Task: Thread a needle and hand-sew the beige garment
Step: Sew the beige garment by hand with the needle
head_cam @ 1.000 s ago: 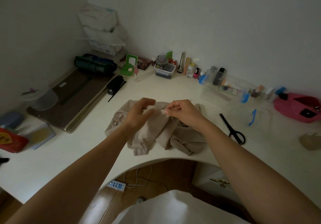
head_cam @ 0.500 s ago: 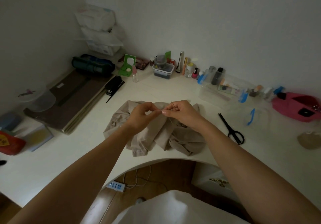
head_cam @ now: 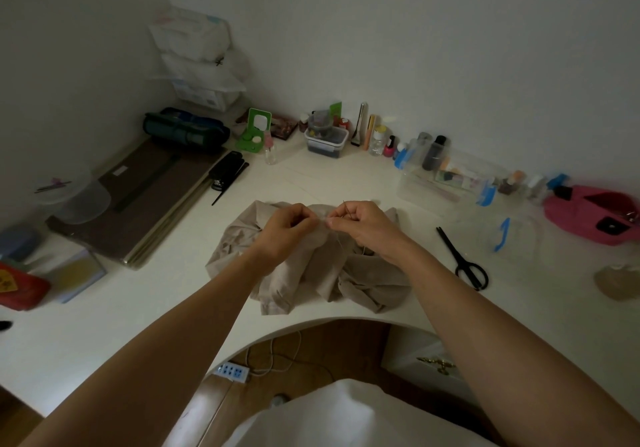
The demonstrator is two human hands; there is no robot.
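bare desk (head_cam: 145,311) left, scissors (head_cam: 464,259) right

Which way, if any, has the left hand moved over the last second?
Yes: the left hand has shifted slightly right, toward the scissors, fingertips now meeting the right hand.

The room is dim, and the light is soft and even, without hard shadows or glare. The white tabletop (head_cam: 104,325) looks greyish. Around the beige garment (head_cam: 304,273) the picture is sharp enough. Far right of the garment, the pink pouch (head_cam: 585,218) is smeared. The edges bend strongly and the corners darken.
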